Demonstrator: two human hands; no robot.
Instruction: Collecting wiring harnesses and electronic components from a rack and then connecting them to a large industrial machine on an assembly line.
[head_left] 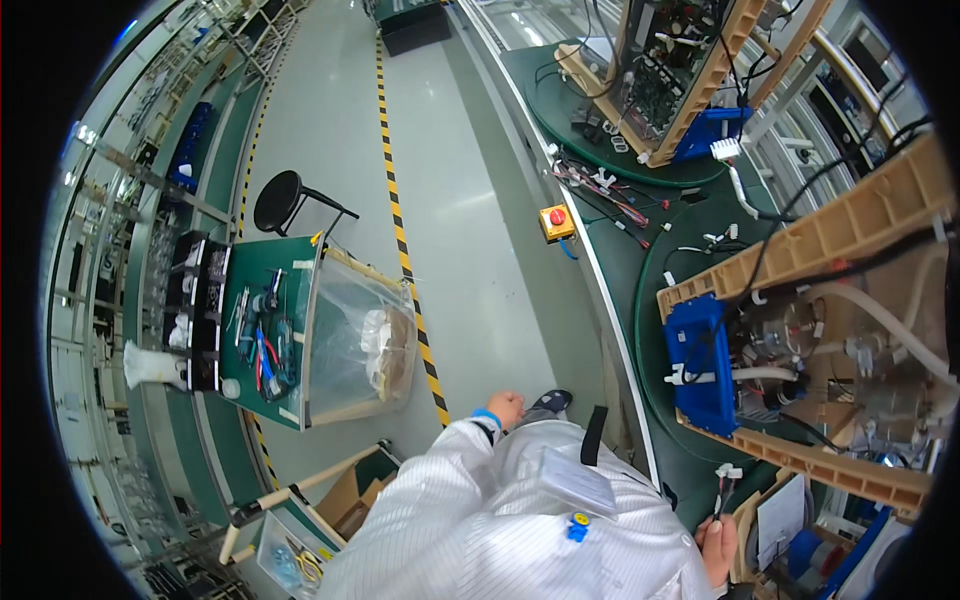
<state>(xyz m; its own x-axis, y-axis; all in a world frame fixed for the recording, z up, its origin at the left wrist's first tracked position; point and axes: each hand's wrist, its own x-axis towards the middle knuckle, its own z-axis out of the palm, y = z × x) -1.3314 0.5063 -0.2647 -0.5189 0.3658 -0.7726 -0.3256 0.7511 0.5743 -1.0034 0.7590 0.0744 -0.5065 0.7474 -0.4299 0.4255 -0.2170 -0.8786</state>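
Observation:
Low at the right, my right hand (716, 545) pinches a short dark wire harness (724, 492) between thumb and fingers. White connectors (730, 471) top the harness, next to the edge of the green worktop. My left hand (504, 408) hangs in front of my white coat, curled closed, and nothing shows in it. A blue band circles that wrist. Just beyond my right hand lies a wooden-framed machine (790, 440) with a blue plastic part (700, 365), hoses and wiring inside. Its inner parts are partly hidden behind clear panels.
A second open machine (670, 80) stands farther along the bench. Loose wire bundles (610, 195) lie between them. On the bench side sits a red-and-yellow stop button (556, 222). To the left are a tool cart (300, 310), a black stool (280, 203) and a small trolley (300, 510).

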